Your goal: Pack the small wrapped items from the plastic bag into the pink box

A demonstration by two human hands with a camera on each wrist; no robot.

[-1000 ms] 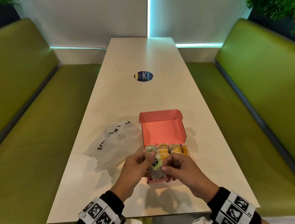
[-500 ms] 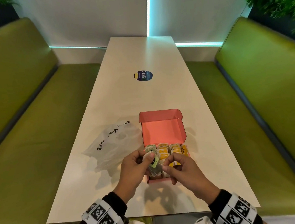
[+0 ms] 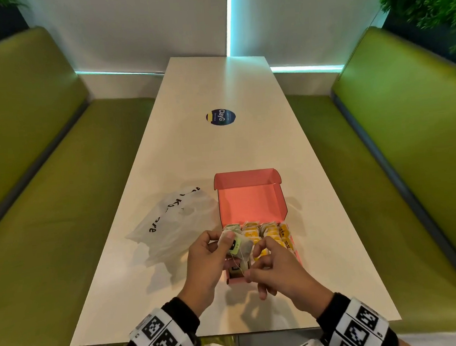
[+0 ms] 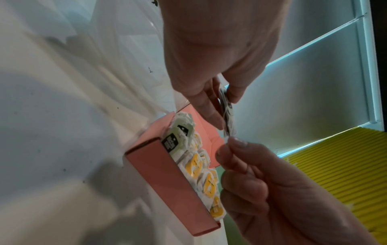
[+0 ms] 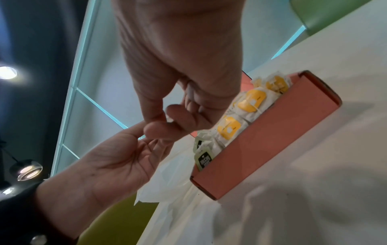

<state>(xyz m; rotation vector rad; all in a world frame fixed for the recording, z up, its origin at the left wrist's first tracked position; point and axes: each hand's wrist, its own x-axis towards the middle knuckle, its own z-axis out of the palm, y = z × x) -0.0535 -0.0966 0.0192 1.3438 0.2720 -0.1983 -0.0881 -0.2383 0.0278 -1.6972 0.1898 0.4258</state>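
- The wrapped item point(image 3: 235, 244), a small pale tea bag with a light-green tag, is hanging just above the near-left corner of the pink box point(image 3: 251, 203).
- The left hand point(image 3: 205, 264) is pinching the bag between thumb and fingers; the right hand point(image 3: 274, 270) is nipping at its string or lower edge with thumb and forefinger, its other fingers curling under.
- The box is sitting open on the surface point(image 3: 219, 151), its lid leaning back, with rows of packed bags point(image 3: 269, 231) standing upright inside: yellow tags filling most of it, green tags lining the left column.
- The hands are covering the box's near rows, so how full that end is cannot be told; the print on the tags is too small to read.
- The plastic bag point(image 3: 171, 226) is lying crumpled just left of the box, its black lettering partly folded away.
- The surface is long and white, carrying a round dark sticker point(image 3: 220, 117) further up, and running between two green benches point(image 3: 45, 187) toward a white wall with glowing cyan strips.
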